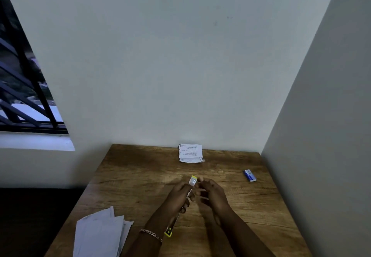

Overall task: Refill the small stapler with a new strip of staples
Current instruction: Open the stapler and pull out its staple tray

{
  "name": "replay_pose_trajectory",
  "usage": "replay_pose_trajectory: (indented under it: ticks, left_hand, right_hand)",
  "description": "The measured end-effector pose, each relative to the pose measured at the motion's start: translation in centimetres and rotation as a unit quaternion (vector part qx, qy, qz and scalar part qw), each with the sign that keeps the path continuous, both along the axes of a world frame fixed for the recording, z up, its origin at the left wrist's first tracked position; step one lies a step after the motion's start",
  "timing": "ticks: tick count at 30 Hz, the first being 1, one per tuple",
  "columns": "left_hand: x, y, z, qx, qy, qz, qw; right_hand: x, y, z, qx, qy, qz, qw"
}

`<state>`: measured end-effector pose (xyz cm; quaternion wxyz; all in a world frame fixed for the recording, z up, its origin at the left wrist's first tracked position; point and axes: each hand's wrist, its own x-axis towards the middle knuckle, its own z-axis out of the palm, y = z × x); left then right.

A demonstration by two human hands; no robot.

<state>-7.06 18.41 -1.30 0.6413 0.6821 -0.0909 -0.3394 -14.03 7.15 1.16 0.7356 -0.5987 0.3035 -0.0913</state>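
Gripping the opened yellow stapler in left-hand fingers, right hand fingers loosely curled just beside its far end, above wooden desk in a grey-walled corner.

You look through one wide-angle head camera, set above the near edge of the wooden table and facing forward and down toward the corner wall behind it. The table fills only the lower part of the view; wall fills most above it. A window sits left of the table. No second view shares anything.
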Motion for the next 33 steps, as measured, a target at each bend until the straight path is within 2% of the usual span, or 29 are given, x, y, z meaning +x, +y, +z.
replay_pose_trajectory:
  ticks: [9, 23, 28, 33]
  left_hand:
    - [0.2, 1.5, -0.1, 0.029, -0.023, -0.03, 0.999]
    - [-0.1, 3.8, 0.4, 0.055, 0.006, -0.025, 0.998]
    - [-0.1, 4.5, 0.6, 0.084, 0.032, -0.026, 0.996]
    - [-0.5, 4.4, 0.8, 0.066, 0.097, -0.043, 0.992]
  right_hand:
    - [0.1, 1.9, -0.1, -0.021, 0.022, -0.002, 1.0]
    - [0.5, 3.8, 0.0, -0.007, 0.031, 0.016, 0.999]
    - [0.8, 4.5, -0.3, -0.052, 0.033, 0.024, 0.998]
    - [0.9, 4.3, -0.7, -0.114, 0.041, 0.019, 0.992]
